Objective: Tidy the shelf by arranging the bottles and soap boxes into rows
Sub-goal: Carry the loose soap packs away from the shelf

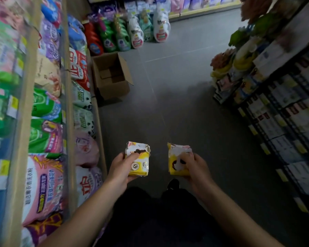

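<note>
The left hand (120, 168) holds a yellow soap box (138, 158) in a closed grip: the thumb lies across the box's top face near its torn white wrapper, and the fingers curl underneath, out of sight. The box stands in front of the palm, its far end pointing away from the person, its printed round mark facing up.

The right hand (194, 168) grips a second yellow soap box (177, 160) the same way, thumb pressed over the torn white and dark patch on its top face, fingers wrapped under and behind it. This box sits to the inner side of the hand, tilted a little toward the other one.

The two boxes are held near each other but apart, with grey floor (177, 104) showing between them, above the person's dark-clothed legs.

Neither box touches a shelf. The left shelf (68, 122), packed with bags of detergent powder, runs beside the left forearm. The right shelf (284, 132), stacked with small boxed goods, is well apart from the right hand. An open cardboard carton (112, 77) stands on the floor farther down the aisle, next to detergent bottles (125, 36).
</note>
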A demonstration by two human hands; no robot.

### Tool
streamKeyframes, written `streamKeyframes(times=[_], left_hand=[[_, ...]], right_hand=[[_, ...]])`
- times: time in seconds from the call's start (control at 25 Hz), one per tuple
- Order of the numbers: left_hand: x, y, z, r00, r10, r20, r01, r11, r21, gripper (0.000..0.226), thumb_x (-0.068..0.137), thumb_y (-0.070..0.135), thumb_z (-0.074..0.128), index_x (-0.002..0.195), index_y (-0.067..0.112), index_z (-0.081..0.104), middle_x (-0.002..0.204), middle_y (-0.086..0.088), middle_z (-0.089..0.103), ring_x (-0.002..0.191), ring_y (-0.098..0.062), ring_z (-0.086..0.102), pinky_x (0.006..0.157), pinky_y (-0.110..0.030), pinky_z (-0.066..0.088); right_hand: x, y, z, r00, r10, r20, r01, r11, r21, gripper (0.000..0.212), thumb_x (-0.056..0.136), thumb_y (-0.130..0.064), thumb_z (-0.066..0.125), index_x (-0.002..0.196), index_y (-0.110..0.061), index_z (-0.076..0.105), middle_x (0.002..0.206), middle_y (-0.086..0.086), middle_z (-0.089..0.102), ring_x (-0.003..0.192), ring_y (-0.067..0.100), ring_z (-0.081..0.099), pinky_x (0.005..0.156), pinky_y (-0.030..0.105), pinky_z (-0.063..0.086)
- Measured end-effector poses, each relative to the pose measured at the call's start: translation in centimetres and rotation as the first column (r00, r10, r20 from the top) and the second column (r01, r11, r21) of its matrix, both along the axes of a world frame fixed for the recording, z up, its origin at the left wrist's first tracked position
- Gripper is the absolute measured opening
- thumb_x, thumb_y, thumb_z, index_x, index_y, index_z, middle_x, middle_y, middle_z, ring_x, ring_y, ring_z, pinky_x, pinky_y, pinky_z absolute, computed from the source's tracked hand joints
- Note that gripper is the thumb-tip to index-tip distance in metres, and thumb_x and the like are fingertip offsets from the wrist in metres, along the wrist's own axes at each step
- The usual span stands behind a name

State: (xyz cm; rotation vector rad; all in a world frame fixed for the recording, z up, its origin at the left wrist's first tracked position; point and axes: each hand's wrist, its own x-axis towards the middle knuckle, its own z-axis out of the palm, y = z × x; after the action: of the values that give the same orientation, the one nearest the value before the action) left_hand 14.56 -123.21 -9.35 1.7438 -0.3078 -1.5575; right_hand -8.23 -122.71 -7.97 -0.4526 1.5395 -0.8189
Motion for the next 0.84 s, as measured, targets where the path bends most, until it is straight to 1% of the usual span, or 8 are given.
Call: streamKeyframes(times=[0.16,0.24,0.32,0.4,0.56,0.64,0.72,0.84], left_hand=[[-0.7,-5.4,-0.9,0.996,0.086,0.003,-0.086,0.996,-0.005,0.015,0.08,0.021,0.072,0.094,0.025,0.069,0.087,-0.009,0.076,0.076,-0.025,0.074,0.056,-0.038,0.056],[-0.9,-8.6,-2.1,0.991,0.134,0.012,-0.134,0.991,0.015,0.014,0.078,0.022,0.073,0.091,0.025,0.069,0.084,-0.008,0.076,0.074,-0.025,0.074,0.055,-0.038,0.056],[-0.7,-12.7,-3.6,0.984,0.179,0.022,-0.179,0.983,0.034,0.016,0.079,0.021,0.072,0.095,0.022,0.068,0.082,-0.008,0.076,0.073,-0.025,0.074,0.054,-0.036,0.055],[-0.1,-17.3,-4.5,0.984,0.175,-0.01,-0.175,0.984,0.037,0.021,0.08,0.021,0.072,0.1,0.018,0.067,0.085,-0.008,0.076,0.075,-0.025,0.074,0.055,-0.034,0.055],[1.8,-29.8,-5.0,1.0,0.006,0.023,-0.007,0.998,0.057,0.019,0.084,0.023,0.071,0.102,0.019,0.068,0.096,-0.008,0.075,0.084,-0.024,0.073,0.07,-0.041,0.059],[2.6,-36.7,-4.1,0.995,-0.083,0.047,0.081,0.995,0.059,0.016,0.085,0.023,0.07,0.1,0.019,0.067,0.098,-0.009,0.074,0.087,-0.026,0.072,0.079,-0.048,0.059],[3.4,-43.3,-3.3,0.977,-0.196,0.087,0.19,0.979,0.071,0.013,0.087,0.024,0.068,0.1,0.022,0.065,0.098,-0.008,0.072,0.089,-0.028,0.07,0.078,-0.052,0.059],[3.9,-52.2,-2.5,0.949,-0.296,0.108,0.292,0.955,0.053,0.015,0.088,0.027,0.067,0.102,0.024,0.063,0.102,-0.007,0.068,0.093,-0.029,0.068,0.07,-0.046,0.06]], right_hand=[[-1.1,-7.9,-0.4,0.998,0.069,-0.001,-0.068,0.996,0.049,0.018,0.085,-0.027,0.065,0.099,-0.016,0.067,0.096,0.01,0.072,0.087,0.027,0.07,0.077,0.045,0.058],[-1.2,-12.4,-1.0,0.992,0.127,-0.026,-0.124,0.989,0.078,0.018,0.085,-0.027,0.065,0.099,-0.015,0.067,0.096,0.01,0.072,0.087,0.027,0.07,0.079,0.049,0.059],[-1.0,-17.4,-1.9,0.984,0.165,-0.067,-0.158,0.982,0.101,0.017,0.085,-0.027,0.065,0.097,-0.015,0.067,0.097,0.011,0.071,0.089,0.03,0.07,0.081,0.053,0.058],[-0.6,-22.2,-2.4,0.986,0.151,-0.069,-0.143,0.984,0.103,0.015,0.086,-0.024,0.066,0.096,-0.013,0.066,0.095,0.012,0.07,0.086,0.028,0.069,0.078,0.051,0.059],[0.4,-32.7,-3.0,0.965,0.156,-0.21,-0.132,0.984,0.123,0.016,0.085,-0.025,0.066,0.091,-0.011,0.066,0.094,0.016,0.069,0.083,0.031,0.067,0.075,0.053,0.057],[0.7,-37.7,-2.6,0.956,0.157,-0.249,-0.131,0.985,0.116,0.017,0.084,-0.028,0.066,0.089,-0.012,0.067,0.092,0.015,0.07,0.082,0.03,0.067,0.071,0.048,0.055],[0.7,-42.0,-2.6,0.957,0.126,-0.261,-0.095,0.987,0.129,0.018,0.084,-0.03,0.066,0.089,-0.013,0.068,0.09,0.013,0.071,0.079,0.027,0.068,0.066,0.041,0.053],[0.3,-48.4,-3.0,0.968,0.076,-0.238,-0.046,0.991,0.129,0.018,0.084,-0.031,0.066,0.09,-0.014,0.068,0.088,0.011,0.072,0.079,0.027,0.069,0.068,0.042,0.055]])
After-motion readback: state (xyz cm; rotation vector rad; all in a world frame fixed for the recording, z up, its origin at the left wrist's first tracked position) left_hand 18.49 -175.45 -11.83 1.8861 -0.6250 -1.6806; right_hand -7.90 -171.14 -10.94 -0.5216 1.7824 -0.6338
